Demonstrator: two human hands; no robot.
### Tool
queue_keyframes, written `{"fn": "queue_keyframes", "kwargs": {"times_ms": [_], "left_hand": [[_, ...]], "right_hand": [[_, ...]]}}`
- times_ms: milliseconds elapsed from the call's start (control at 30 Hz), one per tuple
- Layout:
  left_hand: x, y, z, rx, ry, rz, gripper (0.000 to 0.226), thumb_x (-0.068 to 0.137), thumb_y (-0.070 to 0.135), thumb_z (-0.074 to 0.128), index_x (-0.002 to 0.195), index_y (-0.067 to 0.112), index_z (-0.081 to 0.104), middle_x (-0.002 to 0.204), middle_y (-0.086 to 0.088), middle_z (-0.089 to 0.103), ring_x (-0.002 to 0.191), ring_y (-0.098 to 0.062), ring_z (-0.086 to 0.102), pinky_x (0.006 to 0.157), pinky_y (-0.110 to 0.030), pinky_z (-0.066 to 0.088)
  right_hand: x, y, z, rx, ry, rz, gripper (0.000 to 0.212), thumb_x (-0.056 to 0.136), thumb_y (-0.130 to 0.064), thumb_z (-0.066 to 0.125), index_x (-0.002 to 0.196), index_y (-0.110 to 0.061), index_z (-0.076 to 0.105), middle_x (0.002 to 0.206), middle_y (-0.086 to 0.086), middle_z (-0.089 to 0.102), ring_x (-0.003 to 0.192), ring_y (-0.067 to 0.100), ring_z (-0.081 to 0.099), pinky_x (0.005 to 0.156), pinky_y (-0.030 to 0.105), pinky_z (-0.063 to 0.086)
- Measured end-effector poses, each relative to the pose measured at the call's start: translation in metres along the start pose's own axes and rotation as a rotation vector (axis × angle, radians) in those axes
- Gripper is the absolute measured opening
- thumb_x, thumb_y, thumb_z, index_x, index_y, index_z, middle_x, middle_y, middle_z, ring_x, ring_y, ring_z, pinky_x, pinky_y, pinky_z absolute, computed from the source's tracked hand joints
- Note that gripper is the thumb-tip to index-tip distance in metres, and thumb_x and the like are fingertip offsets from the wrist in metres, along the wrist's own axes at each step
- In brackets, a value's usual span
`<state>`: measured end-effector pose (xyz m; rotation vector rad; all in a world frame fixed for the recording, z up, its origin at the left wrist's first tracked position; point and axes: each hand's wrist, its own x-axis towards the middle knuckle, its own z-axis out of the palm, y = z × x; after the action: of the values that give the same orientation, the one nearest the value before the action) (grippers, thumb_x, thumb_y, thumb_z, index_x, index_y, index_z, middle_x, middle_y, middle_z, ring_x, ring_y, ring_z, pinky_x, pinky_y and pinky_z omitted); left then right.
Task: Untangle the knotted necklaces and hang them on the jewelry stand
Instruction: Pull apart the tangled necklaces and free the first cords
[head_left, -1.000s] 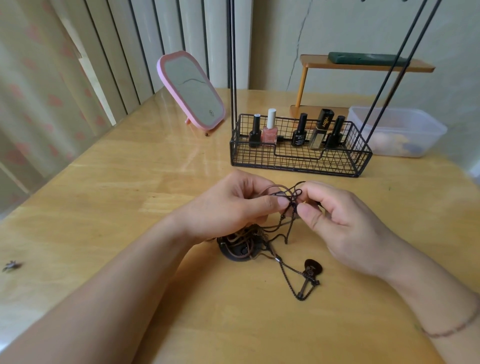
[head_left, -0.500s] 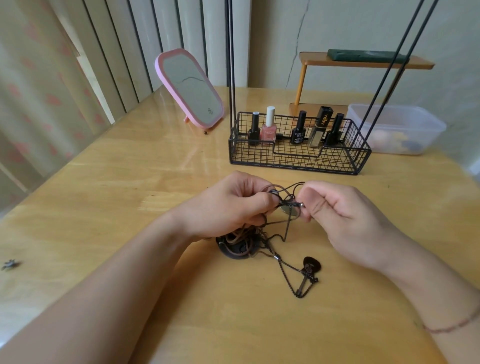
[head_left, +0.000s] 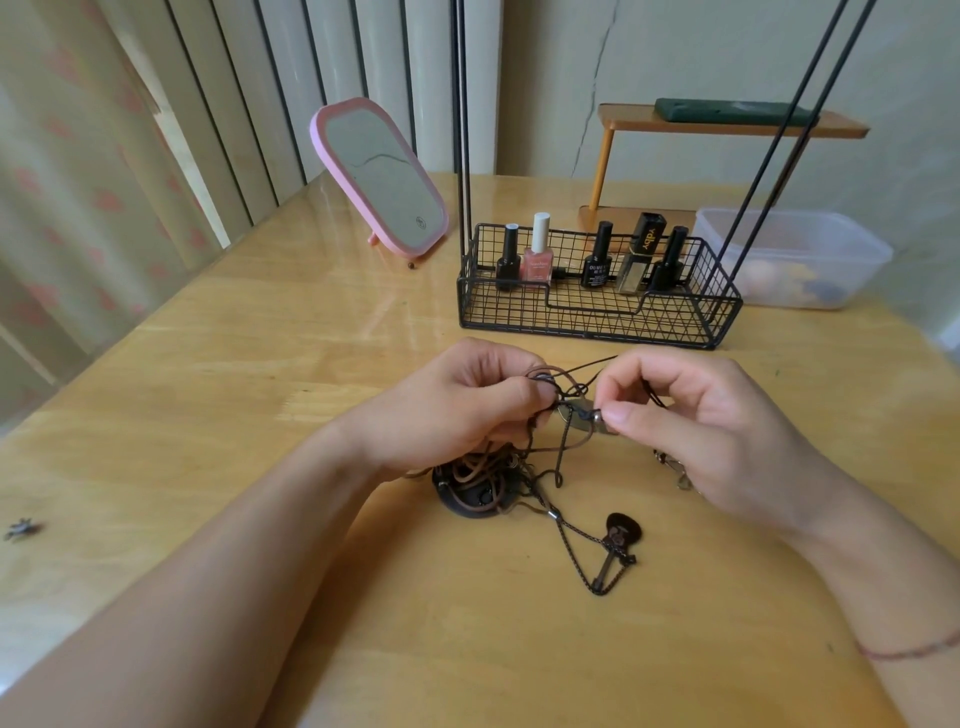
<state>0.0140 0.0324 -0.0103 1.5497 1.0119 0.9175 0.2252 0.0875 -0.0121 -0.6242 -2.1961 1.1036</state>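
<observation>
Head view, entries left to right. Far left of my fingers, a small dark trinket (head_left: 22, 529) lay alone on the wooden table (head_left: 249, 332). Up and left of them, a pink mirror (head_left: 382, 176) stood tilted back. My left hand (head_left: 457, 405) had its fingers curled, thumb and forefinger pinching the dark cords at the knot of the tangled necklaces (head_left: 561, 415). Below those fingers, brown cord coiled over a dark round pendant (head_left: 475, 496) resting on the table. Just beyond my fingertips stood the jewelry stand (head_left: 597, 306), its wire basket holding nail polish bottles (head_left: 540, 249) upright in a row, thin black rods rising out of frame. Below and between both hands, a chain ran down to a guitar-shaped pendant (head_left: 618, 540) lying flat. My right hand (head_left: 696, 431) pinched a small metal piece at the knot between thumb and forefinger, other fingers curled; a clasp (head_left: 675, 467) hung beneath the palm. Beyond the right fingers sat a clear plastic box (head_left: 795, 260) and a small wooden shelf (head_left: 727, 124).
</observation>
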Motion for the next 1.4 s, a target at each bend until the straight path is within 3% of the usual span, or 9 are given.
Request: {"fn": "queue_keyframes", "kwargs": {"times_ms": [133, 267, 467, 633, 767, 933, 1133, 1400], "left_hand": [[0.000, 0.001, 0.001, -0.006, 0.000, 0.022, 0.023, 0.100, -0.001, 0.042, 0.083, 0.002, 0.057, 0.056, 0.004, 0.039, 0.048, -0.003, 0.034, 0.048, -0.010, 0.032], [-0.001, 0.001, 0.001, -0.033, -0.025, 0.040, 0.019, 0.097, 0.001, 0.046, 0.081, 0.004, 0.055, 0.058, 0.004, 0.040, 0.050, -0.003, 0.035, 0.048, -0.010, 0.033], [0.000, -0.002, -0.002, -0.017, -0.007, 0.049, 0.010, 0.093, 0.010, 0.056, 0.084, 0.007, 0.058, 0.059, 0.003, 0.041, 0.050, -0.005, 0.035, 0.045, -0.014, 0.029], [0.001, -0.004, -0.003, -0.029, 0.016, 0.062, 0.009, 0.091, 0.011, 0.052, 0.085, 0.007, 0.058, 0.063, 0.000, 0.042, 0.050, -0.008, 0.038, 0.044, -0.014, 0.031], [0.001, -0.004, -0.002, -0.032, 0.017, 0.077, 0.009, 0.091, 0.010, 0.051, 0.085, 0.009, 0.056, 0.060, 0.009, 0.052, 0.049, -0.004, 0.040, 0.044, -0.013, 0.032], [0.002, -0.004, -0.002, -0.073, 0.031, 0.092, 0.008, 0.092, 0.011, 0.051, 0.088, 0.010, 0.058, 0.069, 0.007, 0.060, 0.049, -0.005, 0.043, 0.044, -0.013, 0.034], [0.001, -0.002, -0.002, -0.052, -0.007, 0.107, 0.009, 0.095, 0.008, 0.047, 0.090, 0.007, 0.054, 0.063, 0.013, 0.061, 0.049, -0.001, 0.043, 0.046, -0.011, 0.036], [0.001, -0.002, -0.001, -0.039, -0.029, 0.095, 0.010, 0.094, 0.009, 0.053, 0.088, 0.012, 0.061, 0.066, 0.012, 0.060, 0.050, -0.003, 0.044, 0.048, -0.012, 0.036]], "right_hand": [[0.000, -0.001, 0.001, -0.009, 0.001, -0.012, 0.018, 0.084, -0.037, 0.057, 0.081, -0.022, 0.066, 0.079, -0.005, 0.063, 0.078, 0.015, 0.056, 0.072, 0.024, 0.046], [-0.001, 0.000, 0.001, -0.021, 0.013, -0.022, 0.015, 0.083, -0.036, 0.060, 0.082, -0.023, 0.068, 0.081, -0.004, 0.065, 0.078, 0.019, 0.057, 0.070, 0.035, 0.048], [-0.004, 0.002, 0.000, -0.131, 0.015, -0.018, 0.015, 0.075, -0.039, 0.066, 0.085, -0.031, 0.071, 0.085, -0.013, 0.067, 0.070, 0.015, 0.047, 0.059, 0.011, 0.035], [-0.004, 0.004, 0.001, -0.150, 0.115, -0.068, 0.016, 0.077, -0.038, 0.063, 0.085, -0.030, 0.074, 0.086, -0.007, 0.069, 0.075, 0.022, 0.051, 0.063, 0.034, 0.043], [-0.004, 0.002, 0.004, -0.057, 0.160, -0.135, 0.017, 0.084, -0.035, 0.065, 0.086, -0.022, 0.076, 0.088, -0.004, 0.072, 0.083, 0.033, 0.061, 0.068, 0.046, 0.047], [-0.003, 0.002, 0.010, -0.155, 0.148, -0.131, 0.011, 0.079, -0.040, 0.070, 0.082, -0.032, 0.075, 0.084, -0.009, 0.071, 0.076, 0.021, 0.060, 0.061, 0.031, 0.043], [-0.003, 0.004, 0.012, -0.177, 0.202, -0.172, 0.013, 0.075, -0.043, 0.076, 0.081, -0.031, 0.074, 0.082, -0.001, 0.071, 0.077, 0.038, 0.061, 0.062, 0.050, 0.048], [-0.004, 0.002, 0.012, -0.226, 0.253, -0.221, 0.010, 0.080, -0.038, 0.073, 0.084, -0.028, 0.073, 0.075, 0.000, 0.064, 0.067, 0.029, 0.052, 0.056, 0.042, 0.042]]}}
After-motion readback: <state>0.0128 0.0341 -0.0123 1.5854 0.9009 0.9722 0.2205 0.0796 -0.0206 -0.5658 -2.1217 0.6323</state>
